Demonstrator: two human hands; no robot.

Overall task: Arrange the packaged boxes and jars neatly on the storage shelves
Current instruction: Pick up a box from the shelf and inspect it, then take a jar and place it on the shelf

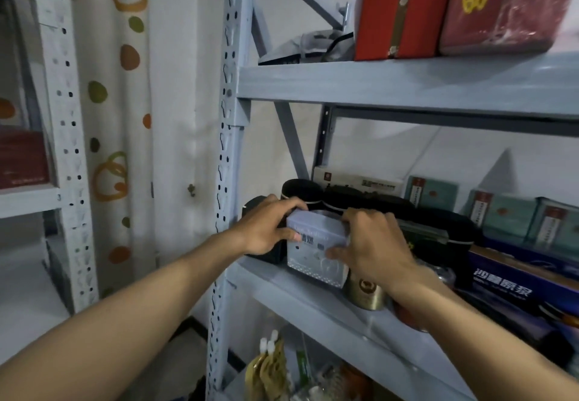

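The pale box point(316, 253) is at the front of the middle shelf point(297, 297), near its left end. The left hand point(266, 231) holds its left side and the right hand point(372, 244) holds its right side. The fingers point(289, 205) curl over the top edge, and the thumbs press on the front. The box looks light and stiff, but thin card can dent, so hold both sides softly. A gold tin point(365, 294) stands just beside it. Black jars point(300, 190) stand behind.
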